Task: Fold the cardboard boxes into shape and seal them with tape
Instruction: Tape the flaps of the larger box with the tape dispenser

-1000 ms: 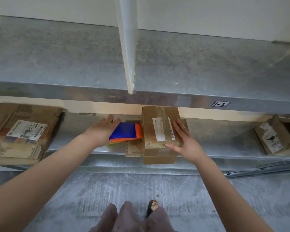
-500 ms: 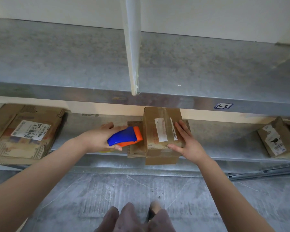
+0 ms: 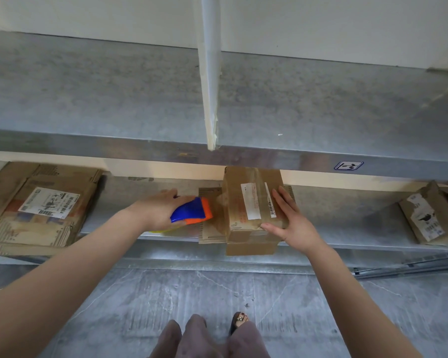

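left fingers (image 3: 170,194): curled over the far side of a blue-and-orange dispenser (image 3: 192,212), thumb along its near edge. the left hand (image 3: 154,210) holds it fast. its orange end points at the box (image 3: 246,202), just beside the left face. whether they touch cannot be told.

right fingers (image 3: 282,200): straight, laid flat on the right part of the box top, thumb along the near top edge. the right hand (image 3: 295,227) steadies the box and grips nothing.

box: small, brown, folded into shape, top closed, white label on top. glossy strips suggest some tape on it. it stands on a cardboard sheet (image 3: 209,229) on the lower shelf (image 3: 334,215), near end jutting past the shelf lip.

step, as judged: sealing. the box is formed and the dispenser sits at its left side, placed to start a strip.

next move calls for: orange end pressed onto the left face or top seam, then drawn across. the right hand bears down so the box does not slide on the sheet, and the right fingers keep out of the tape's path.

around: flat boxes (image 3: 39,210) stacked well to the left on the same shelf; a torn box (image 3: 424,218) well to the right; upper shelf (image 3: 114,99) overhanging the box's far end; white post (image 3: 208,73); floor (image 3: 140,306) below.
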`<act>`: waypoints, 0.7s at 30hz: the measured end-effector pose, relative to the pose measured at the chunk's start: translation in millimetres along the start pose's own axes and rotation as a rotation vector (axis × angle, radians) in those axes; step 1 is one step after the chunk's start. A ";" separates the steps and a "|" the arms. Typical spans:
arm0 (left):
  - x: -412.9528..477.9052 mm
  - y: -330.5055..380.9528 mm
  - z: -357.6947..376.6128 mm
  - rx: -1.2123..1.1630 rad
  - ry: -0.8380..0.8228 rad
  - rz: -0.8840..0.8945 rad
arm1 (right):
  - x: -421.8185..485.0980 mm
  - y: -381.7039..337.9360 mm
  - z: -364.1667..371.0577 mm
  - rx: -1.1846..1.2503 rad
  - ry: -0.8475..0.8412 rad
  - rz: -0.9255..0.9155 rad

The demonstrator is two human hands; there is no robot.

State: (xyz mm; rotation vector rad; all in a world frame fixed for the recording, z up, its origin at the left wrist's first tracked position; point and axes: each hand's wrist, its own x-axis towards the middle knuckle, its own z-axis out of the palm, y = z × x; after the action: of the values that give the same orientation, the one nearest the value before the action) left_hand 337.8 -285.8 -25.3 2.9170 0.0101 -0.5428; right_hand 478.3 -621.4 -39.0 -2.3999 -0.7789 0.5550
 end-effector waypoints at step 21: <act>-6.4 -76.7 -22.5 0.169 -0.289 -0.029 | 1.3 -5.1 -1.6 -0.021 -0.022 0.013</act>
State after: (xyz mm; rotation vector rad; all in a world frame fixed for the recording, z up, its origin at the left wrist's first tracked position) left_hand 336.9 -206.3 -15.3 2.9719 -0.0324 -1.0105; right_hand 478.0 -617.7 -34.9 -2.4231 -0.7827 0.5828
